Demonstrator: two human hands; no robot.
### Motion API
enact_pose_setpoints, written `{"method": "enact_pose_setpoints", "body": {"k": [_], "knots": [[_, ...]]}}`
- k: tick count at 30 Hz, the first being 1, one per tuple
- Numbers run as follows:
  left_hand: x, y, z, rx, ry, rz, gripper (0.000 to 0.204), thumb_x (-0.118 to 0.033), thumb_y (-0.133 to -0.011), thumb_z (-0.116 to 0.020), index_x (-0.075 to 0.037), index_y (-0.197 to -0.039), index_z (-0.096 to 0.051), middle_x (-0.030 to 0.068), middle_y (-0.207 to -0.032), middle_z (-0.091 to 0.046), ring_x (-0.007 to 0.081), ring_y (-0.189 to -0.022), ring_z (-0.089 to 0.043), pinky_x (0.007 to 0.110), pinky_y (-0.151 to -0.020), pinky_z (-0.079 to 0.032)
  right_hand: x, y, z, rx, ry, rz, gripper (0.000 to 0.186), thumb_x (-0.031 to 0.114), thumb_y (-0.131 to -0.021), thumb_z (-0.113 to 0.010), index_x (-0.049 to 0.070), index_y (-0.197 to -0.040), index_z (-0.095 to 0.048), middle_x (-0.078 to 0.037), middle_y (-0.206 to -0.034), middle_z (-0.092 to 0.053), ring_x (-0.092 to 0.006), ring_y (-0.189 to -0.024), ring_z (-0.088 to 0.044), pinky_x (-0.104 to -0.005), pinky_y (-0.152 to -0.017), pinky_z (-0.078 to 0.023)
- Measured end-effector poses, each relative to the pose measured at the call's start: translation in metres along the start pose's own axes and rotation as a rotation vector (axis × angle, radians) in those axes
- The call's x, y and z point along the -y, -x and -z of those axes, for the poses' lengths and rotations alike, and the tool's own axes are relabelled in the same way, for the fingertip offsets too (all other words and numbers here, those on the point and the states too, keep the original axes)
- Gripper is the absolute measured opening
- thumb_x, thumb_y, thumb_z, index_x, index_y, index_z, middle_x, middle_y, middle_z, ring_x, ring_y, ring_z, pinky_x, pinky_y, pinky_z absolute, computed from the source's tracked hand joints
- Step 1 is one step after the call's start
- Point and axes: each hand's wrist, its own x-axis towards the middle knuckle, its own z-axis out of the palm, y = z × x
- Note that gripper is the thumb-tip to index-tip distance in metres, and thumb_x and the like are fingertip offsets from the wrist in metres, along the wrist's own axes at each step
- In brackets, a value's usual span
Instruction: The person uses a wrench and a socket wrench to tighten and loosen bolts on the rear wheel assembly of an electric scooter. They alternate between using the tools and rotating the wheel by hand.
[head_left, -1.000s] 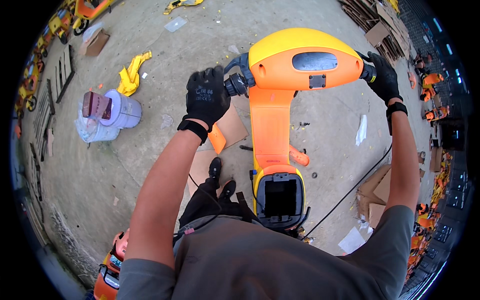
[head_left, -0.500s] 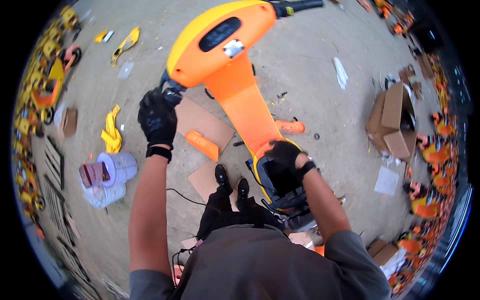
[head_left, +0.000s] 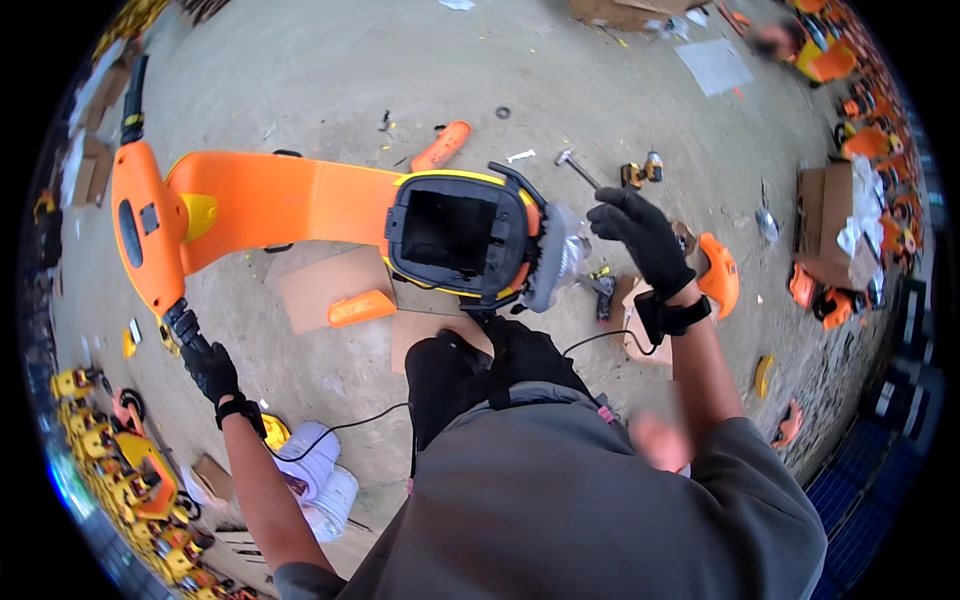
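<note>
Orange-and-yellow scooter (head_left: 345, 205) on concrete floor (head_left: 420, 75), its head between 9 and 10 o'clock, black tub (head_left: 445, 236) near centre. Left hand (head_left: 211, 372), black glove, between 8 and 9 o'clock, wrapped round one handlebar grip. Right hand (head_left: 645, 240), between 2 and 3 o'clock, raised, fingers loosely spread, just beyond clear wrap (head_left: 568, 255) at scooter's tail; hammer (head_left: 580, 170) handle ends by its fingertips, cannot tell if touching. Two power tools (head_left: 641, 171) toward 2 o'clock. Orange strip (head_left: 362, 308) on cardboard, 9 o'clock. Dark square plate (head_left: 149, 218) on scooter's head, any lettering too small to read
</note>
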Motion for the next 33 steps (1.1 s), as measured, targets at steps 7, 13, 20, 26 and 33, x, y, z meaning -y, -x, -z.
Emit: {"method": "enact_pose_setpoints", "body": {"k": [7,13,20,26,33], "knots": [[0.015,0.058,-0.022,0.010,0.111,0.150,0.053,-0.031,-0.079,-0.065,0.007,-0.112,-0.048,0.0286,-0.091,-0.062,0.0479,-0.087,-0.060,0.050,-0.079,-0.048,-0.125,0.040,0.128,-0.131,0.421,-0.093,0.017,0.018,-0.093,-0.057,0.005,-0.104,-0.061,-0.009,-0.092,-0.066,-0.0176,-0.079,-0.064,-0.0304,-0.070,-0.051],[-0.039,0.227,-0.064,0.830,1.163,0.586,0.035,-0.011,-0.088,-0.058,-0.003,-0.121,-0.050,0.0062,-0.091,-0.067,0.0092,-0.075,-0.061,0.023,-0.059,-0.047,-0.337,0.176,0.266,-0.236,0.425,-1.153,0.034,0.030,-0.088,-0.064,0.000,-0.104,-0.062,-0.018,-0.086,-0.068,-0.0279,-0.066,-0.065,-0.0367,-0.054,-0.052],[-0.113,0.538,0.002,1.243,1.087,1.161,0.019,-0.026,-0.085,-0.066,-0.013,-0.099,-0.060,0.0075,-0.085,-0.067,0.0208,-0.070,-0.064,0.033,-0.061,-0.051,-0.315,0.130,0.306,0.426,1.051,-0.314,0.016,0.016,-0.089,-0.053,0.005,-0.088,-0.064,-0.012,-0.085,-0.069,-0.0283,-0.065,-0.065,-0.0384,-0.059,-0.052],[-0.092,0.674,0.061,1.004,1.084,1.390,0.027,-0.024,-0.084,-0.064,-0.008,-0.104,-0.057,0.0130,-0.093,-0.066,0.0282,-0.080,-0.064,0.042,-0.071,-0.052,-0.170,0.099,0.244,0.124,0.918,0.127,0.015,0.013,-0.091,-0.053,0.003,-0.091,-0.064,-0.009,-0.082,-0.067,-0.0194,-0.066,-0.064,-0.0321,-0.062,-0.051],[-0.137,0.735,0.053,0.948,1.242,1.464,0.023,-0.023,-0.084,-0.062,-0.006,-0.098,-0.057,0.0136,-0.092,-0.064,0.0278,-0.079,-0.063,0.041,-0.068,-0.052,-0.078,0.105,0.164,0.201,0.525,0.301,0.018,0.011,-0.091,-0.055,-0.001,-0.102,-0.062,-0.008,-0.081,-0.067,-0.0124,-0.069,-0.065,-0.0256,-0.064,-0.051]]}}
